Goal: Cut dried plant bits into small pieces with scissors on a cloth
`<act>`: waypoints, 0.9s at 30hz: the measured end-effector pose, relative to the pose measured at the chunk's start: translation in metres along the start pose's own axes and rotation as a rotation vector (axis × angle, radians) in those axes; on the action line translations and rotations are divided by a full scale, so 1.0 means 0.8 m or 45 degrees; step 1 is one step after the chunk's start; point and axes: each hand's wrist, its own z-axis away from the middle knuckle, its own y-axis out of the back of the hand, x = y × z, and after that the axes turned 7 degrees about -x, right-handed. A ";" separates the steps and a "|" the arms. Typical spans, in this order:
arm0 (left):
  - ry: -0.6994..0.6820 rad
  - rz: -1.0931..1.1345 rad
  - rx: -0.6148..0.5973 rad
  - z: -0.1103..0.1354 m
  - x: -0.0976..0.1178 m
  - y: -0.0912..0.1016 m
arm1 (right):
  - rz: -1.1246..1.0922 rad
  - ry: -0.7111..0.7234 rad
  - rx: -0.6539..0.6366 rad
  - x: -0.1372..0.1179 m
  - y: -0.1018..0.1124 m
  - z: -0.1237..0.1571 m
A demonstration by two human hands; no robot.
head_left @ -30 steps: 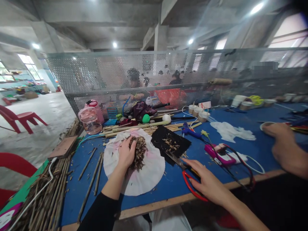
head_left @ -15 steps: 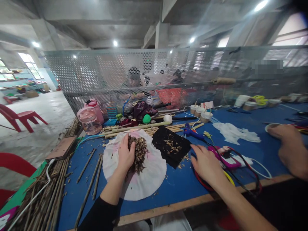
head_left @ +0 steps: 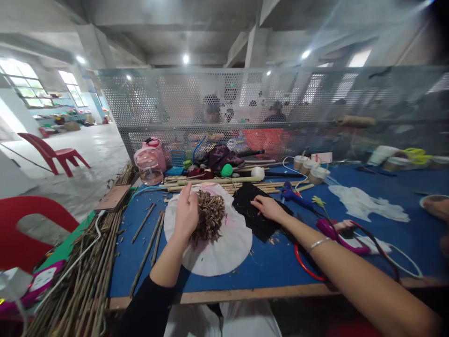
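The scrap pile [head_left: 210,216] lies on a white disc [head_left: 224,257] at the middle of the surface [head_left: 273,274]. The scraps are dry, brown and loose. The left hand [head_left: 185,215] cups the pile's left side with curved fingers. The right hand [head_left: 268,208] has left the red scissors [head_left: 303,267] and now lies flat and empty on the black mat [head_left: 245,199], right of the pile.
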 end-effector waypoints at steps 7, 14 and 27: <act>0.242 -0.529 0.081 0.076 -0.017 0.086 | -0.254 0.097 0.124 -0.050 0.034 -0.010; 0.413 -0.854 -0.240 0.126 -0.035 0.075 | -0.172 0.681 0.212 -0.199 0.024 -0.003; 0.501 -1.184 -0.099 0.090 -0.041 0.077 | -0.157 0.786 0.488 -0.244 0.024 0.030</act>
